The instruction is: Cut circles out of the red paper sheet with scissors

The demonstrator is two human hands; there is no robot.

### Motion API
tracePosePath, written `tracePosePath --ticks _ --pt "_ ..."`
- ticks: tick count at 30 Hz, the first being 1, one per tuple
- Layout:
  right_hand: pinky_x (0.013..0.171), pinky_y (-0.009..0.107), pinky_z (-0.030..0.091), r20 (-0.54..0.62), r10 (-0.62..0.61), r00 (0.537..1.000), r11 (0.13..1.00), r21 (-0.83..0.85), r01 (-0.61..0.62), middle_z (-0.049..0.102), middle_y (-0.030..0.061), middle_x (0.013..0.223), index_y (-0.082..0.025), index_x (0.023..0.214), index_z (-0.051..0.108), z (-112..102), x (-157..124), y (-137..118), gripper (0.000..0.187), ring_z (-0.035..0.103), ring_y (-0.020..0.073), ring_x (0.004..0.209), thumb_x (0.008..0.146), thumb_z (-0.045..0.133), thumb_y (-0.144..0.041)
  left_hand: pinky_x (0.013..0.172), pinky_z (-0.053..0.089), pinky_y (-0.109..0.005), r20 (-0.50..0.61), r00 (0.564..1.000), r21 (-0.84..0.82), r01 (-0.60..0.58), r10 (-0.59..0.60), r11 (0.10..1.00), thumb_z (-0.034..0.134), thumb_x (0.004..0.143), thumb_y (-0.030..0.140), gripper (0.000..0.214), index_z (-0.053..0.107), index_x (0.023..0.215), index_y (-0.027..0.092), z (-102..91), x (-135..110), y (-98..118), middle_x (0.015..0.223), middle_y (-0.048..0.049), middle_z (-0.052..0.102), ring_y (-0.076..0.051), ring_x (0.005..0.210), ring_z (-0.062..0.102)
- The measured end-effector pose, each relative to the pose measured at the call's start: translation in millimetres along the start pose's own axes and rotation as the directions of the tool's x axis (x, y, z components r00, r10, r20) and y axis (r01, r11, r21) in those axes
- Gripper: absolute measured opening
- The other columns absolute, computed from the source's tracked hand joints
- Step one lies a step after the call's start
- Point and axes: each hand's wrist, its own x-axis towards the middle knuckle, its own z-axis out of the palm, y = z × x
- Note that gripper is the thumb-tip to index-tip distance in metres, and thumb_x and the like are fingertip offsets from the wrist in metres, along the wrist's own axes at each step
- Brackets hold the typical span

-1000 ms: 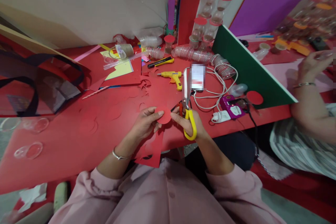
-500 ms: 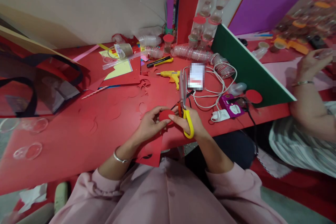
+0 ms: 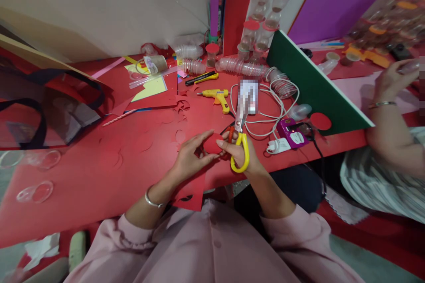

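Between my hands is a round red paper disc (image 3: 211,143). My left hand (image 3: 190,154) closes on its left edge, fingers behind and thumb along the bottom. My right hand (image 3: 248,152) keeps a pair of scissors (image 3: 245,152) with yellow and orange handles hooked on it, blades pointing up and away from me. Its thumb and fingers also pinch the disc's right edge. Beneath my left forearm, a red paper sheet (image 3: 195,194) with a cut-out overhangs the table's front edge. Curved red paper scraps (image 3: 182,108) lie beyond my left hand.
A yellow glue gun (image 3: 215,96), a cutter knife (image 3: 201,78) and a phone (image 3: 251,97) with a white cable (image 3: 279,110) lie ahead. Stacked plastic cups (image 3: 244,68) line the back. A green board (image 3: 312,84) stands at right; beyond it is another person's arm (image 3: 392,128).
The scissors have tilted to the right, with my right hand turning slightly. The disc has shifted a little to the right and up, and my left thumb has slid off its face.
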Motion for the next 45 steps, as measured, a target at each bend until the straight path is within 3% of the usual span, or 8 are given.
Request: tracePosePath --ticks 5,11,16,20,26,32,37,45 --pt "0.048 0.028 0.052 -0.036 0.040 0.999 0.990 0.137 -0.035 0.059 -0.0059 0.059 -0.022 0.088 0.057 -2 2 2 0.052 0.061 0.0159 0.048 0.065 0.091 -0.054 0.063 0.053 -0.026 -0.055 0.998 -0.013 -0.011 0.010 1.000 0.099 0.061 0.023 0.062 0.081 0.120 0.024 -2.6 2 -2 0.087 -0.0047 0.075 -0.012 0.058 0.059" --pt "0.049 0.028 0.048 0.006 -0.019 1.000 0.996 -0.085 0.019 0.059 -0.0034 0.060 -0.020 0.084 0.060 -7 -2 -8 0.047 0.056 0.0143 0.050 0.072 0.086 -0.057 0.064 0.052 -0.024 -0.007 1.000 0.004 0.017 -0.017 1.000 0.098 0.065 0.024 0.059 0.080 0.121 0.023 -2.9 0 1 0.088 -0.0036 0.074 -0.010 0.060 0.060" --pt "0.051 0.030 0.053 -0.029 -0.041 0.999 0.998 -0.058 0.039 0.059 -0.0030 0.063 -0.021 0.084 0.058 -2 -4 -7 0.050 0.059 0.0159 0.054 0.072 0.085 -0.062 0.060 0.057 -0.024 0.107 0.966 -0.350 0.257 -0.234 0.901 0.094 0.071 0.027 0.069 0.068 0.135 0.025 2.9 -3 -1 0.085 0.0020 0.069 -0.010 0.059 0.064" --pt "0.055 0.032 0.057 -0.022 -0.040 0.999 0.999 -0.007 0.040 0.058 -0.0033 0.064 -0.022 0.083 0.056 4 -3 -3 0.052 0.061 0.0168 0.055 0.071 0.085 -0.062 0.044 0.048 -0.020 0.125 0.932 -0.526 0.352 -0.339 0.774 0.091 0.076 0.038 0.042 0.070 0.107 0.019 8.6 -1 -5 0.072 0.0026 0.067 -0.009 0.046 0.058" --pt "0.058 0.032 0.056 0.043 -0.061 0.997 0.996 -0.060 0.063 0.061 -0.0015 0.069 -0.021 0.088 0.060 11 -5 -4 0.050 0.061 0.0175 0.058 0.076 0.081 -0.065 0.039 0.041 -0.018 0.009 0.918 -0.504 0.348 -0.398 0.791 0.089 0.077 0.044 0.033 0.070 0.084 0.018 8.3 1 -1 0.057 0.0062 0.060 -0.006 0.037 0.046" --pt "0.064 0.030 0.048 0.164 -0.117 0.979 0.882 -0.436 0.178 0.064 0.0030 0.075 -0.018 0.087 0.066 -9 -27 -7 0.042 0.060 0.0182 0.068 0.092 0.065 -0.060 0.060 0.053 -0.019 -0.104 0.914 -0.593 0.259 -0.391 0.762 0.091 0.071 0.031 0.025 0.072 0.080 0.018 -7.2 7 8 0.080 0.0018 0.071 -0.009 0.063 0.064" --pt "0.053 0.026 0.039 0.303 -0.017 0.953 0.842 -0.510 0.177 0.059 0.0008 0.065 -0.019 0.090 0.071 -23 -48 -7 0.054 0.052 0.0163 0.056 0.098 0.048 -0.067 0.076 0.056 -0.025 -0.062 0.950 -0.534 0.227 -0.305 0.815 0.084 0.075 0.023 0.011 0.074 0.076 0.017 -16.2 5 13 0.112 -0.0059 0.076 -0.014 0.084 0.071" --pt "0.053 0.026 0.041 0.349 0.157 0.924 0.851 -0.522 0.053 0.060 0.0012 0.059 -0.017 0.086 0.075 -20 -55 -14 0.044 0.053 0.0160 0.051 0.097 0.053 -0.053 0.071 0.053 -0.024 0.013 0.948 -0.552 0.271 -0.317 0.789 0.086 0.071 0.024 0.016 0.071 0.069 0.018 -21.0 2 19 0.097 -0.0040 0.076 -0.013 0.076 0.066"
